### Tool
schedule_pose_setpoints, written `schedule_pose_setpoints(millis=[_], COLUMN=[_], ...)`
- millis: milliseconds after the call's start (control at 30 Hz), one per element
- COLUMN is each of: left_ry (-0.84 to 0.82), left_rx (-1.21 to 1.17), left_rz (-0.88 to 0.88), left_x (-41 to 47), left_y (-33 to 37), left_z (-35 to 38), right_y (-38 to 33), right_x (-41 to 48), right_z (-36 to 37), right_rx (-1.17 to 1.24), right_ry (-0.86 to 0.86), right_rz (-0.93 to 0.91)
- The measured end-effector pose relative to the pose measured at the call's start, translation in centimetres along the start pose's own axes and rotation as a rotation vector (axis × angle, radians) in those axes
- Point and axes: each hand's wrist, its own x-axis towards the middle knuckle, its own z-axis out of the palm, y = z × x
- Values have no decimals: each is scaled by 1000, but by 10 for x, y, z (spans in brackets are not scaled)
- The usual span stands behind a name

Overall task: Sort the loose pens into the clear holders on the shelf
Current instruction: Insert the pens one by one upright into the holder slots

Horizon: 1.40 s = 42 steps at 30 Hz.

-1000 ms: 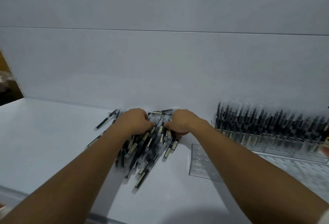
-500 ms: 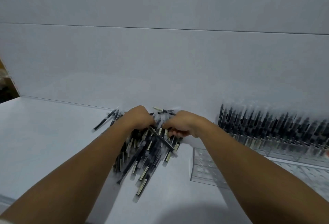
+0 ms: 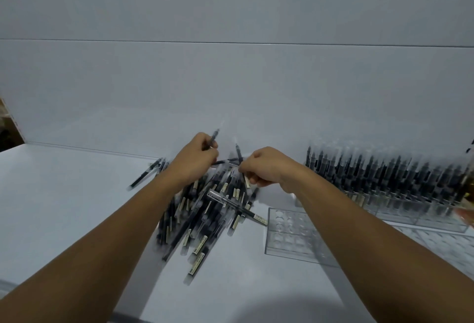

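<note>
You're at what looks like a stationery shop display: a white shelf with a plain back panel, a heap of identical labelled pens, and clear holders stocked with rows of them.

Loose pens, black with pale labels, lie heaped on the white shelf. The left hand grips one pen, and the right hand grips another pen. An empty clear holder sits beside the heap. Filled holders stand behind it.

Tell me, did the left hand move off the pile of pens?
Yes. The left hand has risen off the pen pile, gripping one pen; its knuckles now sit above the shelf's back edge, which they only reached before.
</note>
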Motion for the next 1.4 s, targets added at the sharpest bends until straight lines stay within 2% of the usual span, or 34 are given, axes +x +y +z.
schedule_pose_setpoints(millis=[67, 167, 333, 500, 567, 700, 867, 1067, 1300, 1400], left_ry=[-179, -421, -444, -458, -440, -343, -208, -200, -269, -244], left_rx=[124, 166, 231, 530, 573, 443, 173, -202, -473, -549], left_rz=[89, 110, 165, 313, 354, 375, 389, 417, 450, 453], left_x=[-12, -28, -35, -37, -36, -35, -28, -23, -27, -30], left_y=[2, 2, -1, -7, -6, -3, 14, 54, 94, 106], left_z=[0, 3, 3, 5, 7, 2, 4, 55, 138, 164], right_y=[3, 9, 16, 22, 22, 27, 39, 69, 110, 121], right_x=[-3, -8, -20, -34, -41, -59, -87, -119, -128, -121], right_z=[-4, -9, -19, -35, -40, -56, -88, -130, -162, -164], right_rx=[6, -18, -71, -245, -260, -243, -224, -125, -189, -222], right_ry=[38, 105, 151, 267, 287, 343, 459, 595, 729, 740], right_rz=[-20, -44, -78, -199, -246, -317, -407, -472, -379, -344])
